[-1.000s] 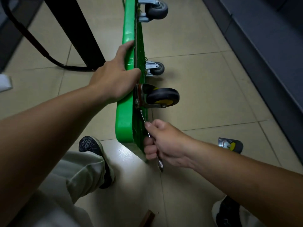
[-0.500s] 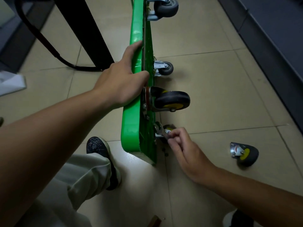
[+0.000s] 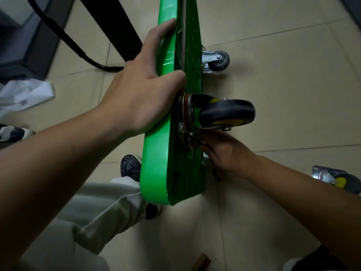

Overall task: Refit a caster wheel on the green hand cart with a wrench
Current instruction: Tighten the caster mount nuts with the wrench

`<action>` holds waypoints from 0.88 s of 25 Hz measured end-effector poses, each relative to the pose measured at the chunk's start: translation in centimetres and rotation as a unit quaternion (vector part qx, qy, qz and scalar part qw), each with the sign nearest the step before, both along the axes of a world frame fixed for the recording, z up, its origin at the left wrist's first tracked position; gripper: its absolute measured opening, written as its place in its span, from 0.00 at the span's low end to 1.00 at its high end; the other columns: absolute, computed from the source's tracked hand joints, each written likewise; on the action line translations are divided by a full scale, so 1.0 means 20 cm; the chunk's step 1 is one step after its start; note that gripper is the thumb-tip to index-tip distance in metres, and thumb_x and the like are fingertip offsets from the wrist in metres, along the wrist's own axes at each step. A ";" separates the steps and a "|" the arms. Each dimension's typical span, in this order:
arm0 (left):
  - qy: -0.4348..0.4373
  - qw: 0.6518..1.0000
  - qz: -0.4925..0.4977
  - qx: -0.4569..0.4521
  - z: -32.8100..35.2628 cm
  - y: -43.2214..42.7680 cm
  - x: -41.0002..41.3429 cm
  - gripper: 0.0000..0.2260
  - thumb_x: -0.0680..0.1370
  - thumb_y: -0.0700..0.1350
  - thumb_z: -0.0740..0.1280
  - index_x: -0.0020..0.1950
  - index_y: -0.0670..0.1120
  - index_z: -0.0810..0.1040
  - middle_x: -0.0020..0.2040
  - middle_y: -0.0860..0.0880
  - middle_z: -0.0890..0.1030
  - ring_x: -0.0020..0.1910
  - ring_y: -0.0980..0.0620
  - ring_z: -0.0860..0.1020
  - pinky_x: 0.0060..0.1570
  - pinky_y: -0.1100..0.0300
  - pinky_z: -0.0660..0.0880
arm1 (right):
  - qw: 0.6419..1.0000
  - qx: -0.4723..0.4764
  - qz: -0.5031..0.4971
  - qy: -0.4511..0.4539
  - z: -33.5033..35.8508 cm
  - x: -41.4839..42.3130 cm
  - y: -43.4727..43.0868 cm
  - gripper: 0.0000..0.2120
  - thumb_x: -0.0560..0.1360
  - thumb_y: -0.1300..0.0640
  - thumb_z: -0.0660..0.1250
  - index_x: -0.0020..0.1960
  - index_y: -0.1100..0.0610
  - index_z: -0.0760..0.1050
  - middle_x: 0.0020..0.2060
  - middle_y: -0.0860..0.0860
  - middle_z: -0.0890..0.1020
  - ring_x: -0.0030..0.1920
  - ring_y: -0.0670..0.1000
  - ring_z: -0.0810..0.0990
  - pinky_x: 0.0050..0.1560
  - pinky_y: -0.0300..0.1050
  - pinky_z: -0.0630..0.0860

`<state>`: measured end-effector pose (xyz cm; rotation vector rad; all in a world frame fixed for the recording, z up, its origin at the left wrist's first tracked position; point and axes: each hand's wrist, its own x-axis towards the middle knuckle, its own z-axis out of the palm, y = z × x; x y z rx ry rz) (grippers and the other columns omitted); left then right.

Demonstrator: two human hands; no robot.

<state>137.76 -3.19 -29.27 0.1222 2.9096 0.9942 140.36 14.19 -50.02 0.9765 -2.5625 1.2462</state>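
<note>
The green hand cart [image 3: 154, 173] stands on its edge on the tiled floor. My left hand [image 3: 140, 96] grips its upper rim, thumb on the ribbed underside. A black caster wheel with a yellow hub [image 3: 226, 112] sits on its metal plate against the underside. My right hand [image 3: 224, 151] is just below that plate, with its fingers curled in at the mounting corner. It holds the wrench [image 3: 190, 142], of which only the dark head and a bit of the shaft show. Whether the head is on a bolt I cannot tell.
A loose caster [image 3: 336, 180] lies on the floor at right. A small grey caster [image 3: 216, 60] is fixed further up the cart. A black post [image 3: 115, 26] and the cart's black tube [image 3: 64, 38] stand at left, with white paper [image 3: 23, 94]. My shoe [image 3: 130, 165] is beside the cart.
My right hand has moved up from the cart's lower corner to the caster's mounting plate, taking the wrench with it. My view has moved closer. The left hand keeps its grip.
</note>
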 end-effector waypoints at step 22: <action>-0.018 0.999 0.019 -0.031 0.04 0.03 0.02 0.34 0.77 0.53 0.63 0.79 0.69 0.52 0.55 0.48 0.77 0.47 0.41 0.78 0.46 0.53 0.72 | 0.726 -0.133 0.024 -0.674 0.61 0.40 -0.03 0.16 0.86 0.47 0.52 0.43 0.55 0.64 0.25 0.49 0.70 0.26 0.50 0.74 0.30 0.42 0.71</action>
